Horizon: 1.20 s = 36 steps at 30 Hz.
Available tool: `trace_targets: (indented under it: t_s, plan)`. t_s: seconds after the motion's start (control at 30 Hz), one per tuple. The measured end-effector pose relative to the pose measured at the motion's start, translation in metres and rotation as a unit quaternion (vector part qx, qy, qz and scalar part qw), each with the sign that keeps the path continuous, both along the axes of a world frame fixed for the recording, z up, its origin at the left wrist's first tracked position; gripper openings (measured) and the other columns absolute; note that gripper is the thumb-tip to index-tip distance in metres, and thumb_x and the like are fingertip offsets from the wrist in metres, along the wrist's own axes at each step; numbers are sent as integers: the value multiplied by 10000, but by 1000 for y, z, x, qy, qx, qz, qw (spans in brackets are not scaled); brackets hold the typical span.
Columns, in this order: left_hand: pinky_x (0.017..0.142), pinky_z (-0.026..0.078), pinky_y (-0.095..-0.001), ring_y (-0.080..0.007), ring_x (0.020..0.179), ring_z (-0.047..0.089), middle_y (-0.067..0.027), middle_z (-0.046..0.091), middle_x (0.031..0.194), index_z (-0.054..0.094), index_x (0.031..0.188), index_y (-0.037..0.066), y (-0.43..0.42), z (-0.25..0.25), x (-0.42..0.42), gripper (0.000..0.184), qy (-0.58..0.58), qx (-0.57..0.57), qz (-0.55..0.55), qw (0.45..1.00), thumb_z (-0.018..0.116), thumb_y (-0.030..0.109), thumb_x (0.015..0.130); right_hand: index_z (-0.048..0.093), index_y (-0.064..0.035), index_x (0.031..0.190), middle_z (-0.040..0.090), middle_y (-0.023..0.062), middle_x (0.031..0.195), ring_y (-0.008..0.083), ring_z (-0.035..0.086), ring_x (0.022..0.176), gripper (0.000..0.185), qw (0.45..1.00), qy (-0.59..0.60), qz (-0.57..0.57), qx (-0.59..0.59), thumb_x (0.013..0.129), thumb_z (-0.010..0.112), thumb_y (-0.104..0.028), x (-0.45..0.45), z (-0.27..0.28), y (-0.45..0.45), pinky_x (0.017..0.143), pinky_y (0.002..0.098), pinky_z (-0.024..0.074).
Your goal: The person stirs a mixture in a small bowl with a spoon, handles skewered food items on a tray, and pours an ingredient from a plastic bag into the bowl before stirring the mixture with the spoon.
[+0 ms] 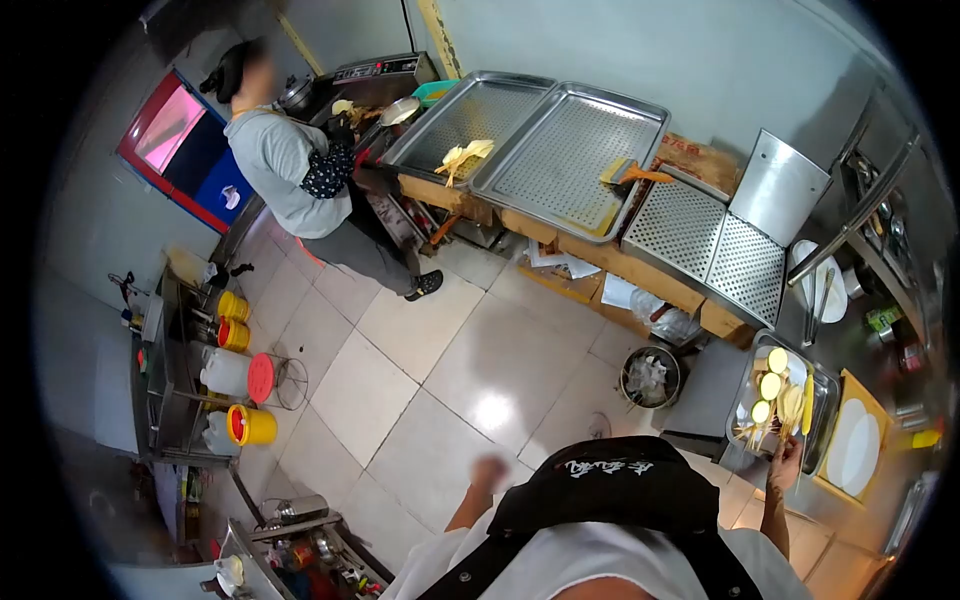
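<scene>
My right hand (785,466) reaches to the near edge of a metal tray (745,385) on the right-hand counter. Its fingers are closed around the lower sticks of some food skewers (790,404) with pale yellow pieces; the exact grip is partly hidden. Several round yellow-topped pieces (769,386) lie beside them, and a long yellow strip (808,402) is at the tray's right side. Above the floor, to the left of my black apron (610,480), hangs my left hand (488,473). Motion smears it, so its fingers are unclear, and no object shows in it.
Ahead, perforated trays (580,150) line the counter, with a brush (635,173) on one. A co-worker (290,175) stands at the stove, far left. A lined bin (650,377) stands on the floor. Yellow buckets (252,425) line the left, and a white board (853,445) lies right.
</scene>
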<state>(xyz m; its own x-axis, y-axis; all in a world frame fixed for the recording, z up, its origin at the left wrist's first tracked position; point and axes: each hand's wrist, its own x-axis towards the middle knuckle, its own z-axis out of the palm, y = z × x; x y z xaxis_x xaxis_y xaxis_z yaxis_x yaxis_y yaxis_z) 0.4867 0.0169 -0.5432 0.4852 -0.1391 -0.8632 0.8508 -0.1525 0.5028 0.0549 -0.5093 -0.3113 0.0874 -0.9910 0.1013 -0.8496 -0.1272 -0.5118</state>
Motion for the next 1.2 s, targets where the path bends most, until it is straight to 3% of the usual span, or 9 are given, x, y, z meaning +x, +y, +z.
trace_targets:
  t_s: [0.13,0.2,0.23,0.27,0.33,0.8,1.07,1.1,1.2]
  plan:
    - [526,521,-369,-279,663,623,-150,599,798,522,945,2,-11,11,0,154,-44,16,-10,999,565,92,829,516,-52,1150,654,111,913,217,627,822,355,995,-96,2,23,897,541,-300,18,21,11,722,335,482]
    - [512,507,-359,-277,662,621,-139,595,796,525,946,5,-7,1,1,166,-183,55,-237,952,584,96,820,521,-43,1181,661,120,1021,221,635,898,374,998,-58,-14,10,894,545,-281,-7,-13,-5,746,325,484]
    - [517,501,-348,-260,664,621,-115,599,784,536,922,10,-13,13,0,163,-294,114,-376,871,604,109,812,541,-47,1170,671,110,991,228,643,843,369,999,-18,6,-26,891,543,-288,-10,-15,-3,707,328,486]
    - [546,497,-327,-210,670,626,-51,616,752,566,851,22,-18,45,5,155,-458,192,-573,652,646,142,794,561,-45,1144,678,105,956,232,647,792,383,1000,-2,-22,-20,885,539,-327,-18,-33,-10,676,333,487]
    - [568,493,-305,-168,667,620,-5,626,772,596,815,49,-2,8,21,205,-466,187,-727,468,661,243,794,583,-139,1147,654,135,959,316,626,884,382,999,8,-48,-22,868,500,-387,3,-2,2,741,411,489]
    - [578,471,-331,-176,691,586,-13,590,767,603,846,114,0,7,18,210,-488,161,-703,492,580,322,842,564,-204,1061,624,64,731,267,611,762,273,994,36,-96,-37,822,588,-334,7,-1,7,649,408,488]
    - [584,458,-346,-181,705,567,-18,569,765,607,864,150,-16,-19,-5,230,-615,193,-658,389,533,367,869,566,-194,1065,625,63,728,264,608,754,292,991,55,-101,-70,808,596,-328,9,-3,9,643,416,485]
    - [570,446,-341,-192,674,555,-26,549,735,597,845,143,-20,-10,-7,154,-636,55,-617,461,573,295,845,566,-193,1068,626,63,730,267,608,758,295,991,52,-98,-70,808,596,-331,8,-2,8,647,419,485]
    - [619,460,-346,-213,710,570,-61,576,762,593,862,103,-46,19,-16,122,-521,57,-683,508,605,217,821,567,-187,1071,630,68,746,274,608,774,305,993,41,-82,-71,808,599,-339,10,3,11,659,427,482]
